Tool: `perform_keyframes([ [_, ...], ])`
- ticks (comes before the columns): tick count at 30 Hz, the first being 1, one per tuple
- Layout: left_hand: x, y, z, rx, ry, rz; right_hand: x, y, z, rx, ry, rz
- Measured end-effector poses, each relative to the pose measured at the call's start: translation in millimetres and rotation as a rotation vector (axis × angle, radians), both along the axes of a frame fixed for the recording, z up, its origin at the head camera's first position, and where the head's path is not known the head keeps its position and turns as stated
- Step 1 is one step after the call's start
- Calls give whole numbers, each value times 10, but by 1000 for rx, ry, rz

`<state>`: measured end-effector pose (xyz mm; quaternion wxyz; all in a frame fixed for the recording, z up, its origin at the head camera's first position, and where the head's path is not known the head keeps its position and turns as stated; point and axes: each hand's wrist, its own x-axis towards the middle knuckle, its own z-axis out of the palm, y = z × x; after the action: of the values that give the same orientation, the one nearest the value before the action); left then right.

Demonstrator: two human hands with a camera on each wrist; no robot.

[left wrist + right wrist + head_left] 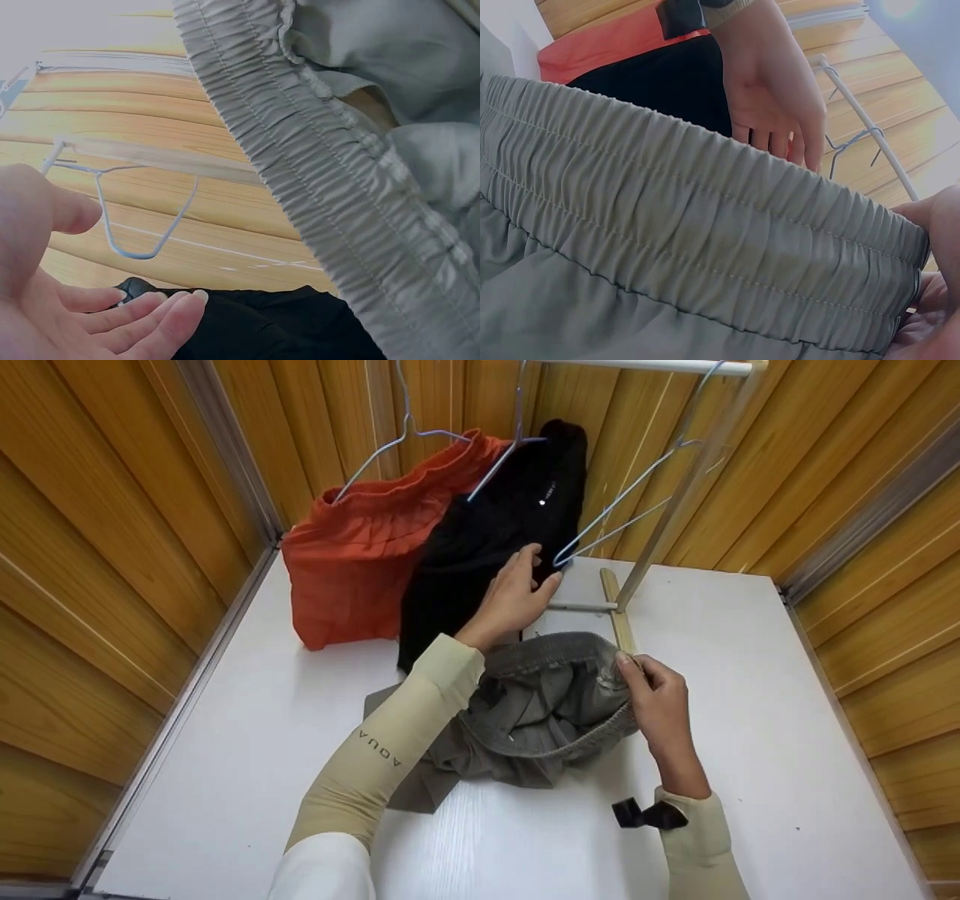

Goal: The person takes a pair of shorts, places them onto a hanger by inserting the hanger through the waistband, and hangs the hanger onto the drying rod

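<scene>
Grey-green elastic-waist pants point(555, 750) lie bunched over the white table, their waistband spread into a loop. My right hand point(664, 697) pinches the right end of that waistband between thumb and fingers, as the right wrist view also shows. Reaching past the pants, my left hand point(514, 592) has its fingers extended and holds nothing. In the head view its fingertips are beside the lower corner of a bare blue wire hanger point(622, 499). The left wrist view shows the palm turned up, with the gathered waistband point(277, 165) to its right.
Red shorts point(352, 577) and a black garment point(480, 547) hang on wire hangers at the back left. A white rail point(652, 364) on a wooden stand point(664, 532) carries the hangers. Wood-panelled walls surround the white table point(765, 720).
</scene>
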<state>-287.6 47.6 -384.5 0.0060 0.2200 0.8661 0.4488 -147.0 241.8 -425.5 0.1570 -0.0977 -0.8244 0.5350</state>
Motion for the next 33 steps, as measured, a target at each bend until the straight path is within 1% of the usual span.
perform_keyframes([
  [4, -86, 103, 13, 1, -42, -15, 26, 1, 16, 8, 5, -13],
  [10, -219, 227, 35, 48, -63, -35, 39, 3, 29, 13, 10, -9],
  [16, -281, 284, 78, 90, -113, -86, 30, 15, 17, 25, -6, 4],
  [19, -297, 324, 114, 117, -153, -106, 24, 33, 7, 14, -15, 9],
  [24, -325, 422, 177, 169, -264, -141, 16, 57, -1, 6, -33, 2],
  [26, -333, 460, 196, 171, -289, -152, 17, 61, 0, 13, -37, -3],
  [28, -336, 488, 210, 159, -289, -155, 22, 60, 1, 18, -35, -5],
  [33, -324, 521, 235, 119, -253, -159, 48, 52, 13, 25, -25, -12],
])
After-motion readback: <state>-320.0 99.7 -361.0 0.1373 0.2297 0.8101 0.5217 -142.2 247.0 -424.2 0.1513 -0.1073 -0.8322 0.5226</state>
